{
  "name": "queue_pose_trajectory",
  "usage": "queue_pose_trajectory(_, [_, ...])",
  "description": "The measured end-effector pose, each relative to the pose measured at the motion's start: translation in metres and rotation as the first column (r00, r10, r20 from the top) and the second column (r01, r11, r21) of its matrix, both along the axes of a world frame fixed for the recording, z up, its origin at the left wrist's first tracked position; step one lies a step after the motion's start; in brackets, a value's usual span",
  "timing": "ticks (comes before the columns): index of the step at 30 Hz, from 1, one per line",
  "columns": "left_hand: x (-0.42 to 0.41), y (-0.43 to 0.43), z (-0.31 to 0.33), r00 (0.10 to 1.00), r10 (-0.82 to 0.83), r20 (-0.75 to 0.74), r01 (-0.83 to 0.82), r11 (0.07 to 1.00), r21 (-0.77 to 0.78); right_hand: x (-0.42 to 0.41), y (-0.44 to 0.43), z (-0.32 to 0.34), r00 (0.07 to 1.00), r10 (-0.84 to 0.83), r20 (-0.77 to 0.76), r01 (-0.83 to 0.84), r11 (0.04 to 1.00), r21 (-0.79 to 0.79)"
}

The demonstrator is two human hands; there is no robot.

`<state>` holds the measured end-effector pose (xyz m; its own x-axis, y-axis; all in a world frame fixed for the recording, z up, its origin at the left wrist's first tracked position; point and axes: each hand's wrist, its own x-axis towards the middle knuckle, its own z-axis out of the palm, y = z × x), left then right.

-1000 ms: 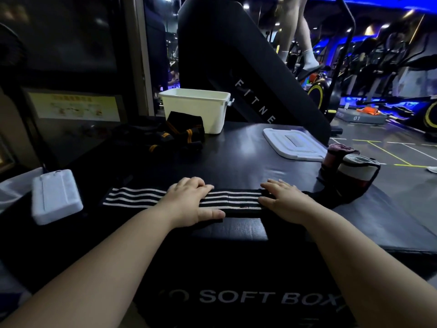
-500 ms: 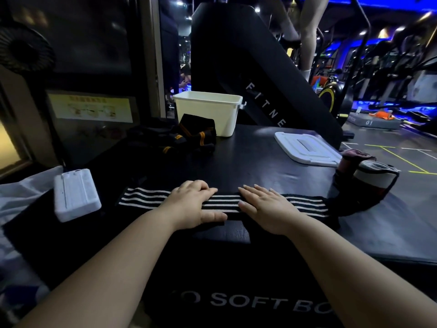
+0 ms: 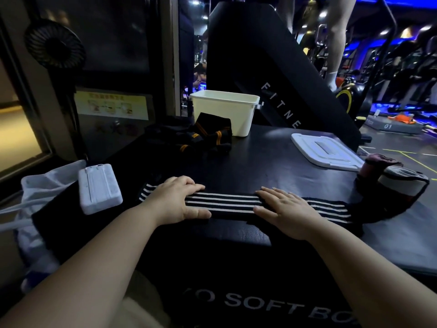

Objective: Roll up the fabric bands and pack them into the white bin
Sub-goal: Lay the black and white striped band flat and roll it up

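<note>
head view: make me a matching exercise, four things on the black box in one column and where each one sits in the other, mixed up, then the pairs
Things:
1. striped band
2. white bin
3. white lid
4. black and orange bands

Places:
a. lying flat on the right side
b. pressed under the left hand and right hand
c. heaped just in front of the bin
d. upright and open at the far edge

Pairs: 1-b, 2-d, 3-a, 4-c
</note>
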<state>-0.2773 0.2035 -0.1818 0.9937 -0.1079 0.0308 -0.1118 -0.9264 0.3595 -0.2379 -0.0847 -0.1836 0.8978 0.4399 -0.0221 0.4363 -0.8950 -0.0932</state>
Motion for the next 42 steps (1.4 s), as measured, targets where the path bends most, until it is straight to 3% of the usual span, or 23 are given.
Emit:
queue_pose_trajectory(7, [-0.008, -0.003, 0.006, 0.999, 0.044, -0.014, -0.044, 0.999, 0.013, 0.002, 0.013, 0.009, 0.997, -0.028, -0.075, 0.026, 0.999, -0.027])
queue_pose_trajectory(12, [-0.009, -0.003, 0.005, 0.999, 0.037, -0.017, -0.036, 0.999, 0.036, -0.003, 0.07, 0.015, 0.98, 0.196, -0.016, -0.194, 0.976, 0.1])
queue_pose_trajectory(15, [-0.011, -0.003, 0.007, 0.999, 0.037, -0.021, -0.037, 0.998, 0.045, -0.004, 0.089, 0.002, 0.968, 0.249, -0.016, -0.248, 0.968, 0.042])
queue_pose_trajectory(25, [-0.018, 0.017, -0.006, 0.997, 0.074, 0.0, -0.072, 0.972, 0.224, -0.001, 0.085, -0.006, 0.968, 0.247, 0.03, -0.247, 0.969, -0.013])
queue_pose_trajectory(34, [-0.022, 0.022, -0.008, 0.996, 0.079, -0.041, -0.067, 0.969, 0.238, -0.004, 0.084, -0.001, 0.968, 0.248, 0.044, -0.25, 0.967, 0.048])
queue_pose_trajectory(39, [-0.036, 0.02, -0.009, 0.973, 0.231, -0.031, -0.217, 0.947, 0.238, -0.003, 0.086, 0.005, 0.968, 0.245, 0.05, -0.247, 0.968, 0.044])
queue_pose_trajectory(42, [-0.037, 0.021, -0.008, 0.975, 0.221, -0.038, -0.205, 0.947, 0.248, -0.003, 0.086, 0.015, 0.976, 0.215, 0.031, -0.215, 0.976, 0.017])
